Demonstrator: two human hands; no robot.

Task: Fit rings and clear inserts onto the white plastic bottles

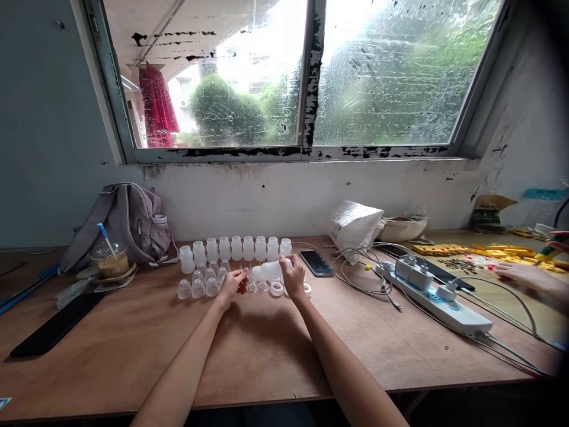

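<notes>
My right hand (294, 276) is closed around a white plastic bottle (268, 271) that lies on its side, its mouth pointing left. My left hand (233, 284) is curled just left of the bottle's mouth, fingers pinched on something small that I cannot make out. Behind the hands a row of several upright white bottles (235, 248) runs along the wooden table (249, 350). Clear caps (198, 288) stand in a cluster to the left of my left hand. Small clear and white rings (276, 288) lie on the table between the hands.
A phone (316, 263) lies right of the bottles. A white power strip (438, 298) with cables and a white bag (354, 226) sit further right. Another person's hand (524, 276) works by yellow parts (444, 249). A grey backpack (127, 222), a drink cup (110, 258) and a black slab (56, 325) are at left.
</notes>
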